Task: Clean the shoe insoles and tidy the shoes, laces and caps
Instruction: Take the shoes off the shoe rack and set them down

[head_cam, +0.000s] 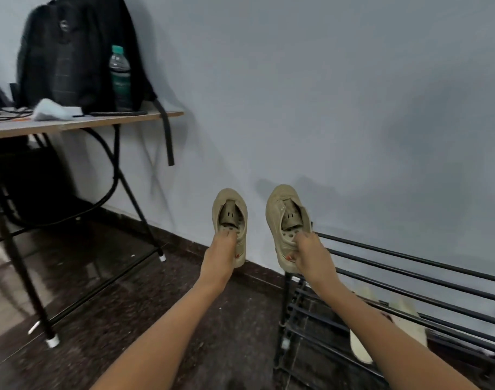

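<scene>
Rack [409, 266]: black bars are seen near right; a pale pair [409, 333] is lying on a lower shelf.
Left hand [219, 257]: curled round the heel of the left beige shoe [229, 204], fingertips tucked into its opening.
Right hand [311, 254]: clamped round the heel of the right beige shoe [280, 204], just above the rack's top bars.
Both shoes: held toes-up and apart, before the wall.
Table [71, 123]: far left, with a black backpack [71, 52] and a bottle [119, 77] stood on it.

The bare left forearm [156, 333] and right forearm [381, 330] rise from the bottom edge toward mid-frame, nearly straight. Just left of centre, the left hand [218, 256] hooks its fingers inside the heel of the left beige shoe [230, 201]. Just right of centre, the right hand [311, 253] grips the heel of the right beige shoe [277, 209].
</scene>
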Demonstrator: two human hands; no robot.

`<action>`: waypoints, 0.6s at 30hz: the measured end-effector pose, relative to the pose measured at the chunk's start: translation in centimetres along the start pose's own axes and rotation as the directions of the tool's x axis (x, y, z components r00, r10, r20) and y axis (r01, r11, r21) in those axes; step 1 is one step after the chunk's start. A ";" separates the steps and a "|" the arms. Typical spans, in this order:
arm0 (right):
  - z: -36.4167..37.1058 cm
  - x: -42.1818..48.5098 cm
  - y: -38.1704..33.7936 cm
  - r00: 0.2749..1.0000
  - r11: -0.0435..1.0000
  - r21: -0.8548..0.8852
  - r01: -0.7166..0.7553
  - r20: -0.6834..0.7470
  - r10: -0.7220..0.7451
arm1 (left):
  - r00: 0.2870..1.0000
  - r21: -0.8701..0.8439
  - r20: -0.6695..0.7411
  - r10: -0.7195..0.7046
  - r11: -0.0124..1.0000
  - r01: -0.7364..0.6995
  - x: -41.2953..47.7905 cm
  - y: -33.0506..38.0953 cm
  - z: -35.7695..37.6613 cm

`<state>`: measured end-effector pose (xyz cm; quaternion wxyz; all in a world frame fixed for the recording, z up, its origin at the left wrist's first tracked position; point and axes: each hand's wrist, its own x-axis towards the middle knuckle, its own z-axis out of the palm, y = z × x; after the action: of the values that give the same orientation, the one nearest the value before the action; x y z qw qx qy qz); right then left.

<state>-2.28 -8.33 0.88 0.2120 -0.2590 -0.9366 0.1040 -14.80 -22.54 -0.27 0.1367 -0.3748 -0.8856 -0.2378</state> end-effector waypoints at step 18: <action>23.3 -6.5 -10.2 0.853 0.996 0.087 0.037 0.517 -0.077 | 0.781 0.133 0.331 -0.530 0.846 0.517 -16.2 -17.3 8.3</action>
<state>-12.21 -22.38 -18.96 -0.0360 -0.1857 -0.9618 0.1981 -16.86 -38.35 -19.64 -0.0901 -0.1485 -0.9684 -0.1792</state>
